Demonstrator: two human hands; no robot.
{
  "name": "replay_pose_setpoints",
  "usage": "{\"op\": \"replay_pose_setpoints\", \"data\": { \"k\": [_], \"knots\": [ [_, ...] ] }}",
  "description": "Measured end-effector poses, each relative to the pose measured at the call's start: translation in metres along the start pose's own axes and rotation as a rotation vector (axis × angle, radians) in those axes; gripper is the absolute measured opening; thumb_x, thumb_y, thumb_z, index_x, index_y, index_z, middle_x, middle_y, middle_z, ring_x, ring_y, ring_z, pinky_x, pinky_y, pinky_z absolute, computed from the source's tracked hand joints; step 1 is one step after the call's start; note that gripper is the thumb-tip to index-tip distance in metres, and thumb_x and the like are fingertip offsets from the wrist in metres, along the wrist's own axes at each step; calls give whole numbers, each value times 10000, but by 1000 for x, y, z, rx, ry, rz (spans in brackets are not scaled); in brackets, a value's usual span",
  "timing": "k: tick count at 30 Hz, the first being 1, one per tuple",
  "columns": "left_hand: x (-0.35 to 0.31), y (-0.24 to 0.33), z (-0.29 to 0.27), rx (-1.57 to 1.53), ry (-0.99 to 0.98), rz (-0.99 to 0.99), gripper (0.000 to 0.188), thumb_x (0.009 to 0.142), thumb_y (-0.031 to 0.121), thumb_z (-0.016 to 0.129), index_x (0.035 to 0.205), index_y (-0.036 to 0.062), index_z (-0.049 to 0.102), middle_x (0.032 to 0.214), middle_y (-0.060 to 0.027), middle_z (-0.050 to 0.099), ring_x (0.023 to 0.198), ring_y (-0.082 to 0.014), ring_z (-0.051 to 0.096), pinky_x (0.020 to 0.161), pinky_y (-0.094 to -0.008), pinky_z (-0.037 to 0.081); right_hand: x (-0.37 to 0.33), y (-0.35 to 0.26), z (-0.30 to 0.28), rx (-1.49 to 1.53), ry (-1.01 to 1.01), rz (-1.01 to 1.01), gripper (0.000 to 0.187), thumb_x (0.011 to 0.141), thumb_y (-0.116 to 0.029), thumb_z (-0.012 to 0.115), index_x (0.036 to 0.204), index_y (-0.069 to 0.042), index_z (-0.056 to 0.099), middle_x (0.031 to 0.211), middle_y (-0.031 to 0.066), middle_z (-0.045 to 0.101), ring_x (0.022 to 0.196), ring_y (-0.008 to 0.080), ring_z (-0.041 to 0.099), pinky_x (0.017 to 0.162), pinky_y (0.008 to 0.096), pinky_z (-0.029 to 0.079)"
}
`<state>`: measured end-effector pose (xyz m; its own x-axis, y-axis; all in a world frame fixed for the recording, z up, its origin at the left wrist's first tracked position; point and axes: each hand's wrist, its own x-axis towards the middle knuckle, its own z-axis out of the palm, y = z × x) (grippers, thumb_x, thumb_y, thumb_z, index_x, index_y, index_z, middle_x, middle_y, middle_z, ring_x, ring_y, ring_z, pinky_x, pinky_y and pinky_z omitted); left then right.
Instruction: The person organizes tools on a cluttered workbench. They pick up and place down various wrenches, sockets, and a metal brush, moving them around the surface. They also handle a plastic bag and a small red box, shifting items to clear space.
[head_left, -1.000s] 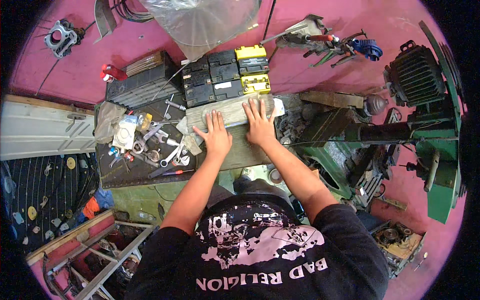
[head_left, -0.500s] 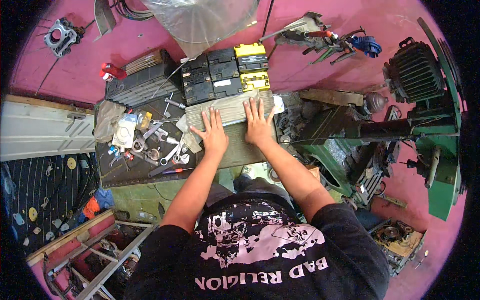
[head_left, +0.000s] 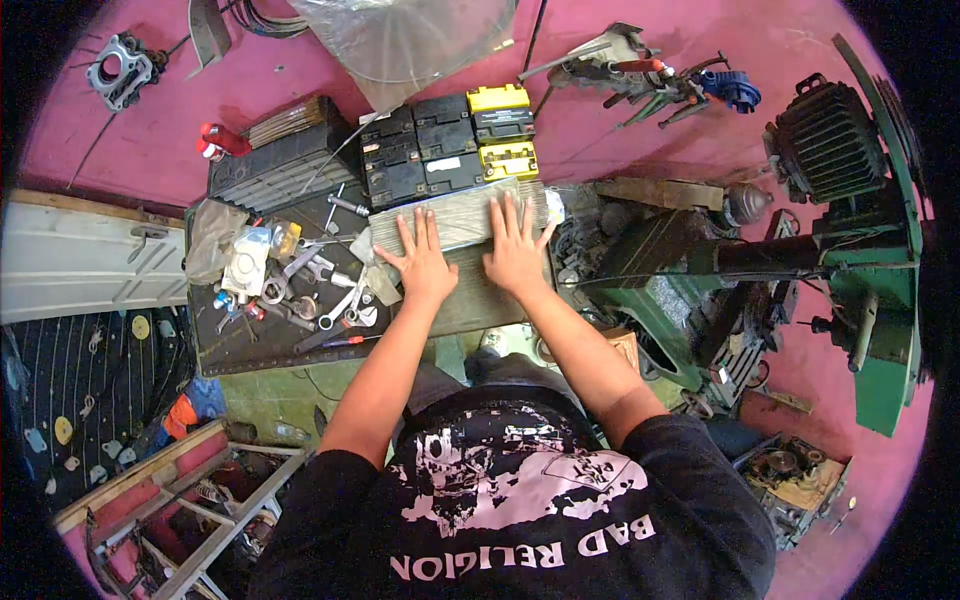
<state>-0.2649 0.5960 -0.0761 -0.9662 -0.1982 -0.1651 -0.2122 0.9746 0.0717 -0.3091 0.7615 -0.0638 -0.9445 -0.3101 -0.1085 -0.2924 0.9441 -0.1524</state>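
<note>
Resting palm-down at mid-frame, the left hand point(head_left: 427, 268) had its fingers spread wide, tips on a pale grey-beige strip point(head_left: 464, 224) scored with close parallel ridges, which lay just above frame centre. The right hand point(head_left: 515, 260) lay likewise, fingers fanned over the strip's right part; neither hand gripped anything. Below the strip, a flat, dull brownish panel point(head_left: 488, 302). Left of centre, loose metal spanners point(head_left: 344, 303), smooth, with rounded ring ends; farther left, a crumpled translucent bag point(head_left: 213, 240). Just above the strip, boxy black and yellow batteries point(head_left: 450, 142) stood packed together. Upper centre, wrinkled clear plastic point(head_left: 410, 45) hung against a pink wall point(head_left: 590, 150).
</note>
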Motion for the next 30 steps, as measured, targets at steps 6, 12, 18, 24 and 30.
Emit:
{"op": "replay_pose_setpoints", "data": {
  "k": [6, 12, 18, 24, 30],
  "knots": [
    [15, -1, -3, 7, 21, -13, 1106, 728, 352, 779, 1608, 101, 159, 1690, -51, 108, 1558, -345, 15, 1049, -855, 38, 48, 20, 28, 25, 50, -2, 768, 965, -609, 369, 1611, -222, 212, 1691, 8, 142, 1555, 354, 48, 1130, 759, -29],
    [20, -1, -1, 34, 26, -29, 1060, 738, 320, 793, 1595, 114, 204, 1655, -20, 209, 1532, -337, 140, 1059, -848, 57, 59, 19, -6, -93, -50, -129, 1068, 800, -798, 515, 1593, -134, 253, 1631, 75, 283, 1529, 340, 165, 1153, 734, -33],
    [37, -13, 23, 124, 188, 9, 838, 807, 182, 709, 1551, 136, 326, 1582, -12, 353, 1421, -314, 349, 1061, -839, 99, 78, 38, -23, -325, -63, -376, 1067, 588, -483, 911, 1441, -62, 428, 1387, 50, 542, 1403, 283, 388, 1159, 666, 215],
    [32, -19, 18, 122, 226, 51, 662, 893, 119, 562, 1529, 164, 384, 1557, 15, 395, 1352, -288, 415, 1067, -821, 128, 89, 34, -5, -298, -26, -354, 859, 628, -380, 895, 1318, -42, 511, 1336, 87, 577, 1366, 282, 426, 1160, 641, 235],
    [28, -40, 24, 132, 258, 80, 676, 888, 83, 547, 1535, 184, 378, 1572, 26, 382, 1344, -318, 431, 1054, -824, 142, 79, 22, 8, -259, -95, -315, 875, 589, -366, 913, 1300, -81, 490, 1335, 55, 582, 1355, 280, 434, 1151, 644, 238]
  ]
}}
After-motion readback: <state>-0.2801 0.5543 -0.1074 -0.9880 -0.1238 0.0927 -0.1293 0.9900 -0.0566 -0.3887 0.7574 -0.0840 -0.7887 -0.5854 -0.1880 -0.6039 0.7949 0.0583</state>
